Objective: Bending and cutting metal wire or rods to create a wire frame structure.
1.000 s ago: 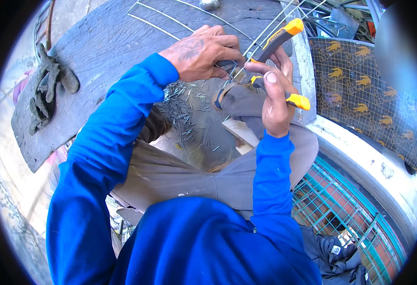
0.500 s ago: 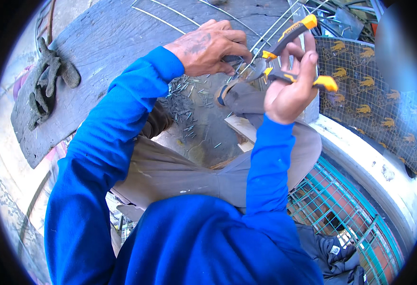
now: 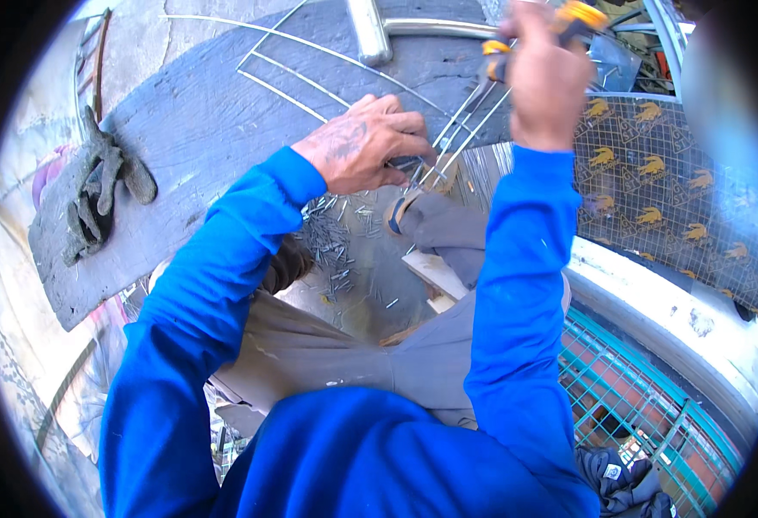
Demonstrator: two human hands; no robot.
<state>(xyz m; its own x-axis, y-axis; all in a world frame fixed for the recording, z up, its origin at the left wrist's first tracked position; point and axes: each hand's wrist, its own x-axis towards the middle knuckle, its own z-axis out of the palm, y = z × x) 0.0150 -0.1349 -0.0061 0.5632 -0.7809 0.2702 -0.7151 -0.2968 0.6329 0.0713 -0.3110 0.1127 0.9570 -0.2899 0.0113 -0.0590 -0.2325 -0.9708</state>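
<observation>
My left hand (image 3: 366, 142) is closed at the near edge of a dark worn board. Its curled fingers hold the near end of a light metal wire frame (image 3: 310, 84), whose long thin rods spread across the board. Up and to the right, my right hand (image 3: 549, 82) grips cutting pliers with yellow and black handles (image 3: 579, 19). The pliers' jaws are near the rods at the board's right part; motion blur and my fingers hide whether they touch them. Below the left hand, many short cut wire bits (image 3: 331, 242) lie on the ground between my feet.
A dark knitted glove (image 3: 98, 194) lies on the left end of the board (image 3: 198, 129). A shiny metal tube (image 3: 368, 33) rests at its far side. A patterned dark sheet (image 3: 655, 181) stands at right, above a white ledge (image 3: 655, 289) and green wire mesh (image 3: 629, 406).
My right hand has swung up and away, its fingers closing round the pliers' handles, which were spread apart before. The left hand appears lower in view, still on the wire frame.
</observation>
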